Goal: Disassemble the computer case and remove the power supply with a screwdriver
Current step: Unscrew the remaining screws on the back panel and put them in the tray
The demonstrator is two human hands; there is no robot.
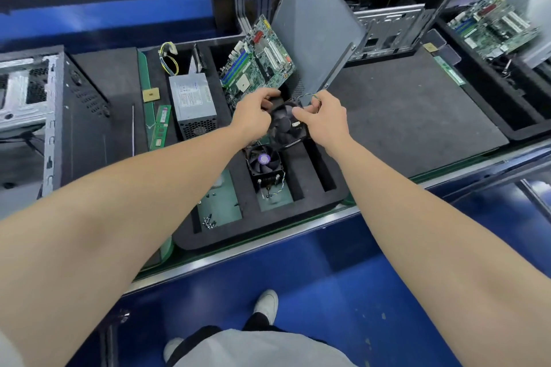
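We count two hands at work, both on one black fan (286,125) held above the foam tray (301,205). The left hand (253,112) has its grip clamped on the fan's left edge, fingers curled over the frame. The right hand (325,116) has its grip clamped on the right edge, where the fan's thin wires also run.

One power supply (192,101), silver with a printed label, lies flat in a tray compartment left of the hands. One motherboard (258,59) stands tilted in the tray just behind the fan, and a second motherboard (495,24) leans in another tray far right. One grey side panel (316,24) leans beside the first board.

One cooler (264,164) with its own fan sits in a slot below the hands, so we count two fans in all. A small heap of screws (210,222) lies in the near-left compartment. One memory stick (159,125) and one square chip (150,96) lie left of the power supply. One computer case (74,98) stands at the left end of the tabletop (402,116).
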